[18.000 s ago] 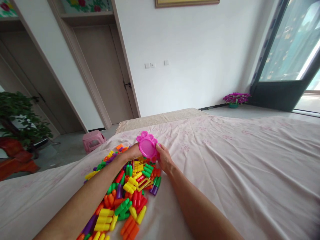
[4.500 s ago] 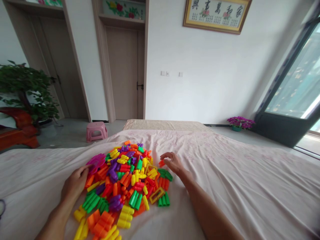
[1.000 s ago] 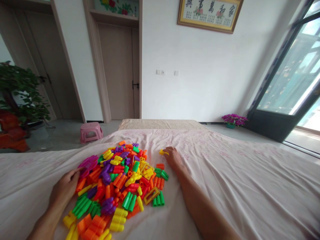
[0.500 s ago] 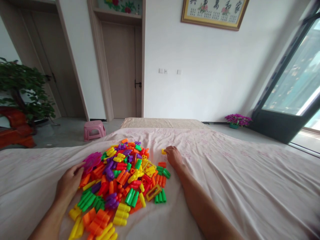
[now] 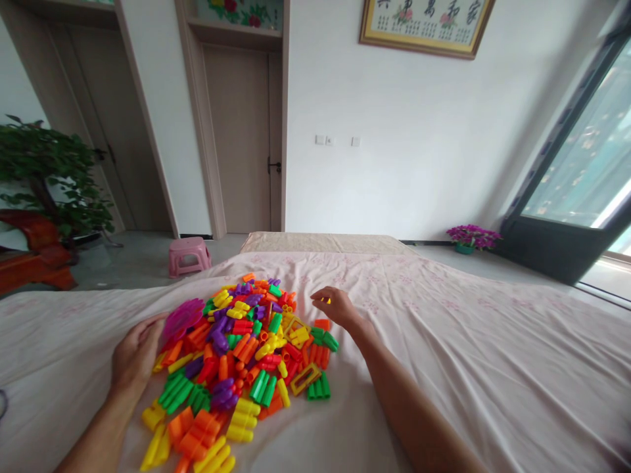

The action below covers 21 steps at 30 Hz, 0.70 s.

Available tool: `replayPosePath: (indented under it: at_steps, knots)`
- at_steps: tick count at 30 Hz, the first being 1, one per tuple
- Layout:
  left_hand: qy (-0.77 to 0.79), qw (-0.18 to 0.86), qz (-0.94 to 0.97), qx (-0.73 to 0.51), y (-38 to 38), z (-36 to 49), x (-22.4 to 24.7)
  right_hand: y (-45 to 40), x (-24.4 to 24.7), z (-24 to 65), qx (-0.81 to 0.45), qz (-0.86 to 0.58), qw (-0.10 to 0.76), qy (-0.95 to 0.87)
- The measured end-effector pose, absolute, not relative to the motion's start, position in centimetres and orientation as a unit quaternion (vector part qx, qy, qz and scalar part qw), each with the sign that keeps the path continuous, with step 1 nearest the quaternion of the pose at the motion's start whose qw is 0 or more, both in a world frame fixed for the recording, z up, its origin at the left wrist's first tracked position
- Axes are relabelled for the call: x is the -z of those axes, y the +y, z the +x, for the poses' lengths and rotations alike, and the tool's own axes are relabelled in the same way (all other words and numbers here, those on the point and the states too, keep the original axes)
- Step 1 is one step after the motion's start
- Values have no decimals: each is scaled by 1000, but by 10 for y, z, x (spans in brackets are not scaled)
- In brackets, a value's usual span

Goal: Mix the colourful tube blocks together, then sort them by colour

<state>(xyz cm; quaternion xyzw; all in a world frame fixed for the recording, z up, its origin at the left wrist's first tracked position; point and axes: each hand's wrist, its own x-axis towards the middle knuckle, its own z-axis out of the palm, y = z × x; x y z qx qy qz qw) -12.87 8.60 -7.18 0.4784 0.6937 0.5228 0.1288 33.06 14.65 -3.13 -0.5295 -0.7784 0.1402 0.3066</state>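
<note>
A heap of plastic building blocks (image 5: 246, 355) in red, orange, yellow, green and purple lies on the cloth in front of me. My left hand (image 5: 138, 348) is at the heap's left side, its fingers closed at the edge of a magenta flower-shaped piece (image 5: 183, 320). That piece is tilted against the blocks. Right of the heap, my right hand (image 5: 338, 305) hovers low over the cloth, thumb and fingers apart. A small yellow block (image 5: 328, 300) shows between those fingers, mostly hidden by them. Nearest this hand in the heap are orange and green blocks (image 5: 324, 338).
A pale flowered cloth (image 5: 468, 368) covers the wide surface under the blocks. Beyond it stand a pink stool (image 5: 189, 256), a leafy plant (image 5: 44, 174) and a pot of purple flowers (image 5: 472, 236). Doors and a white wall are behind.
My right hand's fingers have parted from their pinch at the yellow block and now reach over it. My left hand stays at the magenta piece, its fingers straighter. The view has shifted slightly.
</note>
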Motion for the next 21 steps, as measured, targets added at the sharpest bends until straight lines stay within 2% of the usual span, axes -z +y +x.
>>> replayPosePath:
  at_steps: [3,6,9,11,14,18,21]
  knots:
    - [656,83,543,-518,81,-121,68,131,9,313,-244,-441,233,-832]
    - [613,77,614,-490,81,-116,69,117,0,297,-208,-388,164,-883]
    - [609,103,636,-463,85,-117,74,113,2,291,-162,-396,142,-893]
    - [628,116,625,-448,89,-119,77,118,5,294,-187,-416,164,-874]
    - [653,123,609,-434,92,-122,81,135,12,312,-212,-483,252,-811]
    - [663,121,603,-425,94,-125,83,160,32,349,-108,-626,352,-687]
    - [669,121,599,-422,94,-125,83,171,51,371,-91,-685,373,-619]
